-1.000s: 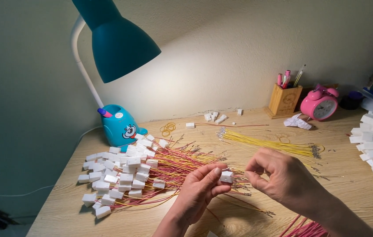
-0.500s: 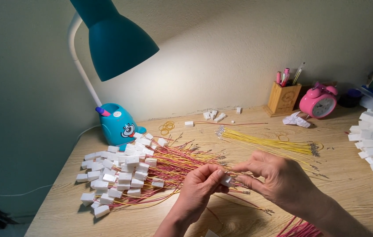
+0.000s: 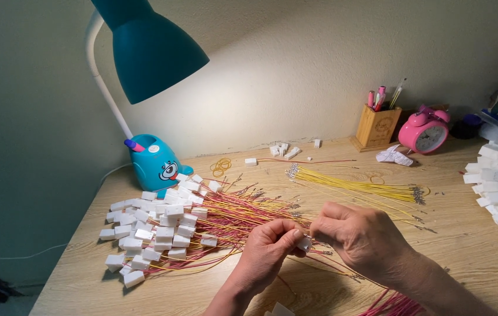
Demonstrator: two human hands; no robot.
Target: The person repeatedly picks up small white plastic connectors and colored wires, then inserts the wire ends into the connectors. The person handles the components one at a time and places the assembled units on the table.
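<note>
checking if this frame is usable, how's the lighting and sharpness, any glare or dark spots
Head view: the teal desk lamp throws a warm pool on the wall and the wooden desk; the left wall falls into deep shadow. No strong glare. The left hand and right hand are evenly lit and sharp, pinching a small white connector; frame edges bend slightly.

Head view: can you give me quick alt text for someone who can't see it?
Two bare hands meet over a wooden desk, the left hand and right hand pinching a small white connector between them. A pile of wired connectors lies left, loose yellow wires behind, under a teal lamp.
</note>
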